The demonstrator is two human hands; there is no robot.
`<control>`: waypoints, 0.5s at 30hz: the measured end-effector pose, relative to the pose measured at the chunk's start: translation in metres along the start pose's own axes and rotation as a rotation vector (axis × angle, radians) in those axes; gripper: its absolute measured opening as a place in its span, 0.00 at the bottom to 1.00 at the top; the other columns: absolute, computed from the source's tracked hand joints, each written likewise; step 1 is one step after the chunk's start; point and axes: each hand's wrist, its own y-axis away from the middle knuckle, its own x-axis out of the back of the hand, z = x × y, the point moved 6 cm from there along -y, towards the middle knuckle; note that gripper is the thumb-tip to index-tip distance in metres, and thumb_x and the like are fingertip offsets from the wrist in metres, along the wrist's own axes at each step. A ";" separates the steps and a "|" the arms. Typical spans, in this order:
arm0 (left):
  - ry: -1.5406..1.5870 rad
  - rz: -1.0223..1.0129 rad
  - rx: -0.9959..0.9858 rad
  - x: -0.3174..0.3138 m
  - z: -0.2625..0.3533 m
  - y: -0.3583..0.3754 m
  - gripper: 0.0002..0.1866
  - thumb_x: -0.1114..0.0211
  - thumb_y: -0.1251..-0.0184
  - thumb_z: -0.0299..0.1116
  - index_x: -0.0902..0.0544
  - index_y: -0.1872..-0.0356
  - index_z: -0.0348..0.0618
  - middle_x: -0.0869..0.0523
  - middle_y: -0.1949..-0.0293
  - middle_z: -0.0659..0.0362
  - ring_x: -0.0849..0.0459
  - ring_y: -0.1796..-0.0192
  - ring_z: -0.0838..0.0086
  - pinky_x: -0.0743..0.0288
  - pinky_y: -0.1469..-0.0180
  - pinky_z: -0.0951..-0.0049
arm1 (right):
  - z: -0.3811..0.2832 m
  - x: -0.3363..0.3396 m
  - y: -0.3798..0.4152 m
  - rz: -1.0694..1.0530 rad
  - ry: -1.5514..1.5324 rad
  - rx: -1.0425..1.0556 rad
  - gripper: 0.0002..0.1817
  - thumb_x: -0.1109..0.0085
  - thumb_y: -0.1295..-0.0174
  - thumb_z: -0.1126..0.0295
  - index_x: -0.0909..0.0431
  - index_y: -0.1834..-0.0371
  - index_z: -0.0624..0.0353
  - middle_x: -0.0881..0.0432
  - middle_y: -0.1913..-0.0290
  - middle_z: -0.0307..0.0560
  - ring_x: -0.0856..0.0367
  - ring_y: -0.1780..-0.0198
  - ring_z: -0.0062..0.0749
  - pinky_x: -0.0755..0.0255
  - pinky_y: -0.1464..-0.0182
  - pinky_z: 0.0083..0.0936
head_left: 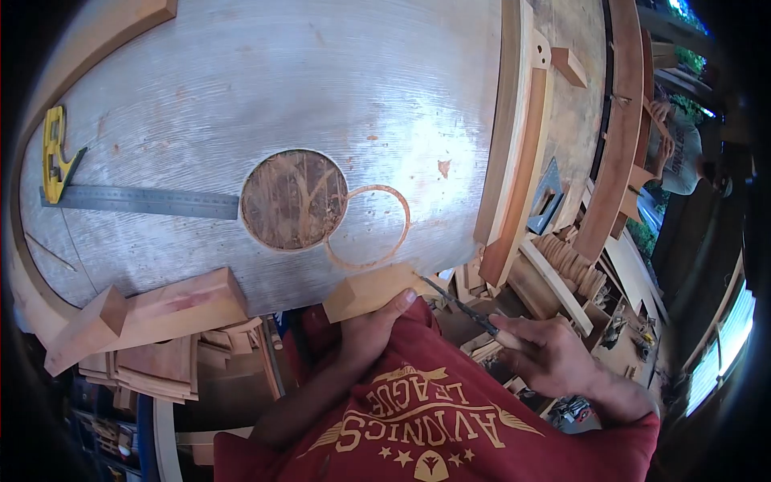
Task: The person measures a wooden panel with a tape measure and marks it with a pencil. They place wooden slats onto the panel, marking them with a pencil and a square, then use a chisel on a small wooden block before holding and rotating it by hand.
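Note:
At the near edge of the grey work surface [385, 64], my left hand [373, 329] grips a pale wooden block [365, 291], its thumb on the block's near side. My right hand [550, 353] is closed round the handle of a thin, dark-shafted tool [458, 304]. The tool's tip is at the block's right end; whether it touches cannot be made out. Beyond the block, the surface has a round hole [294, 199] and an overlapping ring-shaped groove [408, 221].
A yellow combination square [56, 157] with a steel rule lies at left. Wooden blocks [181, 309] sit at the near left edge. Long boards [522, 153] run along the right, with stacked wood pieces [566, 261] beyond. Another person [683, 153] is at far right.

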 end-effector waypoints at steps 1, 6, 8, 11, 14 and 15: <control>-0.010 0.012 -0.002 0.000 0.000 0.000 0.19 0.23 0.33 0.34 0.16 0.46 0.36 0.10 0.50 0.56 0.13 0.49 0.73 0.21 0.42 0.70 | 0.003 -0.002 0.001 0.050 -0.013 0.076 0.27 0.33 0.41 0.80 0.22 0.36 0.74 0.15 0.72 0.58 0.14 0.72 0.33 0.23 0.67 0.29; -0.022 0.002 -0.013 -0.001 0.000 -0.002 0.20 0.23 0.33 0.34 0.16 0.45 0.36 0.11 0.49 0.56 0.14 0.47 0.72 0.21 0.41 0.69 | 0.004 -0.006 -0.004 0.122 -0.073 0.188 0.26 0.35 0.44 0.84 0.21 0.38 0.74 0.15 0.71 0.60 0.13 0.72 0.37 0.22 0.67 0.30; -0.009 0.008 0.009 -0.001 0.000 -0.002 0.20 0.23 0.33 0.34 0.16 0.45 0.36 0.11 0.48 0.56 0.14 0.47 0.72 0.21 0.41 0.69 | 0.000 -0.002 -0.007 0.094 -0.049 0.175 0.26 0.35 0.44 0.84 0.21 0.39 0.75 0.14 0.70 0.61 0.12 0.70 0.38 0.20 0.66 0.30; -0.020 -0.007 -0.041 -0.001 -0.003 -0.003 0.20 0.23 0.33 0.34 0.16 0.45 0.36 0.11 0.48 0.55 0.14 0.46 0.72 0.21 0.41 0.69 | 0.001 -0.005 -0.011 0.099 -0.027 0.204 0.24 0.36 0.44 0.84 0.20 0.41 0.76 0.14 0.69 0.62 0.11 0.69 0.38 0.19 0.64 0.31; -0.029 -0.010 0.042 -0.001 -0.002 -0.002 0.20 0.23 0.33 0.34 0.16 0.45 0.36 0.11 0.48 0.55 0.13 0.46 0.72 0.21 0.41 0.69 | -0.003 -0.008 -0.008 0.122 -0.003 0.212 0.23 0.36 0.44 0.84 0.20 0.43 0.77 0.14 0.69 0.63 0.11 0.69 0.39 0.19 0.64 0.31; 0.000 -0.008 0.006 -0.002 0.000 -0.004 0.20 0.23 0.33 0.34 0.16 0.44 0.36 0.11 0.48 0.55 0.13 0.46 0.72 0.21 0.41 0.69 | -0.007 -0.006 -0.009 0.134 0.013 0.216 0.22 0.36 0.44 0.84 0.20 0.43 0.77 0.14 0.69 0.63 0.11 0.69 0.40 0.18 0.65 0.31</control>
